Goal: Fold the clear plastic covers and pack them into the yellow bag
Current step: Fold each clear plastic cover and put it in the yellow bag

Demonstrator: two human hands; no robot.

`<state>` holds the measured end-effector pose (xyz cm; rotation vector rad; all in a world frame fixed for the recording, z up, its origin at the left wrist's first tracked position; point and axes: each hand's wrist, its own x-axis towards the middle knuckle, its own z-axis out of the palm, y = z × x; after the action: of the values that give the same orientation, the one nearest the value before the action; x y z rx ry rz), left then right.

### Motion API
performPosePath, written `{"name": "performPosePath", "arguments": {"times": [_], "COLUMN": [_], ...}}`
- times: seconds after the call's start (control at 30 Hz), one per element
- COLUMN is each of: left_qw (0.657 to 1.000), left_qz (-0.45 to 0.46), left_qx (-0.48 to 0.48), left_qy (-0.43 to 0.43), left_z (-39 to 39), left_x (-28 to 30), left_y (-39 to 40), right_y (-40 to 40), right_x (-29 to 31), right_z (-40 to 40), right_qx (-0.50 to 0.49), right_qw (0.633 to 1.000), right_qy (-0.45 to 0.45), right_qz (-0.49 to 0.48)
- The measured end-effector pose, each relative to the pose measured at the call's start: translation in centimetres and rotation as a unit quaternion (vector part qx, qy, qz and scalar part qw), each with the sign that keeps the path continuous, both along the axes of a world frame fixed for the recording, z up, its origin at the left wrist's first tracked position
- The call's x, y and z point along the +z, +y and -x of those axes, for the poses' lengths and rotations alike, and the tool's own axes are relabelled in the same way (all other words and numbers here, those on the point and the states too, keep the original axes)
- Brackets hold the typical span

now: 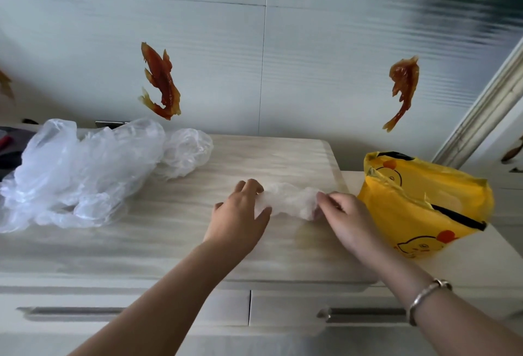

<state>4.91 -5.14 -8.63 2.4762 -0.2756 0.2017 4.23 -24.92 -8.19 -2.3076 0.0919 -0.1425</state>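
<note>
A crumpled clear plastic cover [288,198] lies on the pale wood-grain tabletop [175,237], stretched between my hands. My left hand [240,214] grips its left end, thumb and fingers curled around the plastic. My right hand [343,215] pinches its right end with bent fingers. A heap of more clear plastic covers [85,169] sits at the table's left, with one rounder cover [186,150] at its right edge. The yellow bag [424,205], printed with a duck, stands to the right of my right hand, its mouth open toward the upper left.
The tiled wall behind carries orange fish stickers [161,81]. Two drawers with metal handles [365,313] run along the cabinet front below the tabletop. A white door frame [486,112] rises at the right. Dark items [11,143] lie at the far left.
</note>
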Motion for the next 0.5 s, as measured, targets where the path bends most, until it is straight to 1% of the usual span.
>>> {"name": "performPosePath", "arguments": {"times": [0.03, 0.13, 0.23, 0.33, 0.4, 0.5], "left_qw": [0.999, 0.989, 0.984, 0.984, 0.986, 0.985], "left_qz": [0.030, 0.102, 0.118, 0.086, 0.043, -0.034], "left_qx": [0.011, 0.063, 0.098, 0.127, 0.142, 0.157], "left_qy": [0.007, 0.081, 0.094, 0.087, 0.080, 0.071], "left_z": [-0.3, -1.2, -1.5, -1.4, -1.4, -1.3], "left_x": [-0.2, -0.9, -1.2, -0.8, -0.4, 0.2], "left_y": [-0.1, -0.1, -0.2, -0.5, -0.8, -1.1], "right_y": [0.1, 0.3, 0.5, 0.1, 0.1, 0.3], "right_x": [0.1, 0.2, -0.1, -1.0, -1.3, -1.3], "right_z": [-0.1, -0.5, -1.2, -1.8, -1.9, -1.9], "right_qx": [-0.016, -0.052, -0.058, -0.044, -0.040, -0.047], "right_qw": [1.000, 0.999, 0.996, 0.982, 0.964, 0.944], "right_qy": [0.007, -0.002, -0.032, -0.059, -0.055, -0.042], "right_qz": [-0.010, -0.012, 0.065, 0.175, 0.256, 0.323]}}
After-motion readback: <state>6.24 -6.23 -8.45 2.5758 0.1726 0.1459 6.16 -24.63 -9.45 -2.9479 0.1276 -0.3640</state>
